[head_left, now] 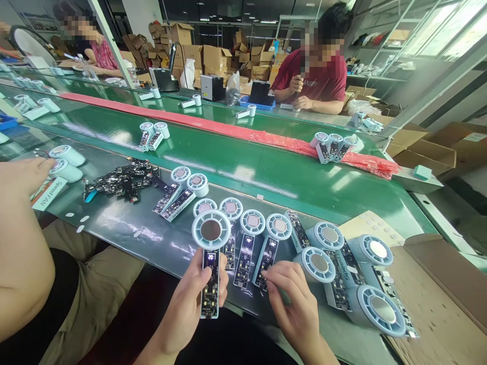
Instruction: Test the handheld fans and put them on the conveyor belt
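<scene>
The scene is being viewed from one head-worn camera, angled forward and down, close over the workbench (125, 228) edge.

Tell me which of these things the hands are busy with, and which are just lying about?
In hand:
- left hand holds a fan unit, its display lit
- right hand touches the next unit in the row of fans

Lying about:
- pile of circuit boards
- cardboard boxes
- red strip on the green conveyor belt
</scene>
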The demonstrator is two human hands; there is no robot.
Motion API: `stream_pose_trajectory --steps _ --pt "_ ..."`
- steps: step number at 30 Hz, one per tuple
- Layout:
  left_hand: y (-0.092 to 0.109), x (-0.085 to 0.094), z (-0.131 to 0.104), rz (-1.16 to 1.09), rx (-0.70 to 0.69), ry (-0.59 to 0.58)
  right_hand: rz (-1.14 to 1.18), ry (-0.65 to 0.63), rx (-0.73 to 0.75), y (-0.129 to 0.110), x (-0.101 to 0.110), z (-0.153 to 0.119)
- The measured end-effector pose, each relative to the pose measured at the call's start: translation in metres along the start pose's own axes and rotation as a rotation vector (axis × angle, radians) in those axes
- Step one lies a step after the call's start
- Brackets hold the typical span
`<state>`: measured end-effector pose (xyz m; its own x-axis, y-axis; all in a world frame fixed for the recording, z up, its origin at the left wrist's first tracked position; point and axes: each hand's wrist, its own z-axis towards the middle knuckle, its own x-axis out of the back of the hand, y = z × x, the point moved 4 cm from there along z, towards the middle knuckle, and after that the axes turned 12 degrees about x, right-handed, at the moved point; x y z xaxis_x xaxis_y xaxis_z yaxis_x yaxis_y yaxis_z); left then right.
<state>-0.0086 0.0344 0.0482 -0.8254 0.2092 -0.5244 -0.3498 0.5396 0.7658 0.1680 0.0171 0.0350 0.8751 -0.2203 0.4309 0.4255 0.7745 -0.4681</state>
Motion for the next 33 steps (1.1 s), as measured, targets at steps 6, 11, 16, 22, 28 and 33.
stream_pose_trajectory --steps 6,11,16,22,28,33 --pt "0.0005 -0.0039 -0.0015 0.033 -0.013 -0.014 0.022 -0.005 0.000 0.0004 -0.0005 -0.0012" --pt "-0.0011 -0.0055 -0.0014 0.109 -0.028 -0.007 0.025 -0.006 0.001 0.0004 -0.0005 -0.0015" --pt "-0.0018 -0.0049 -0.0016 0.083 -0.031 0.008 0.030 0.003 0.001 0.0001 0.0000 -0.0010" --pt "-0.0027 -0.0061 -0.0007 0.083 -0.049 0.026 0.026 0.004 0.001 -0.0003 -0.0003 -0.0008" --pt "-0.0040 -0.0060 -0.0029 0.068 0.002 -0.015 0.024 0.002 0.001 -0.0004 -0.0004 -0.0002" --pt "-0.0045 -0.0050 -0.0042 0.102 -0.003 -0.025 0.025 0.004 0.006 0.0002 -0.0015 -0.0012"
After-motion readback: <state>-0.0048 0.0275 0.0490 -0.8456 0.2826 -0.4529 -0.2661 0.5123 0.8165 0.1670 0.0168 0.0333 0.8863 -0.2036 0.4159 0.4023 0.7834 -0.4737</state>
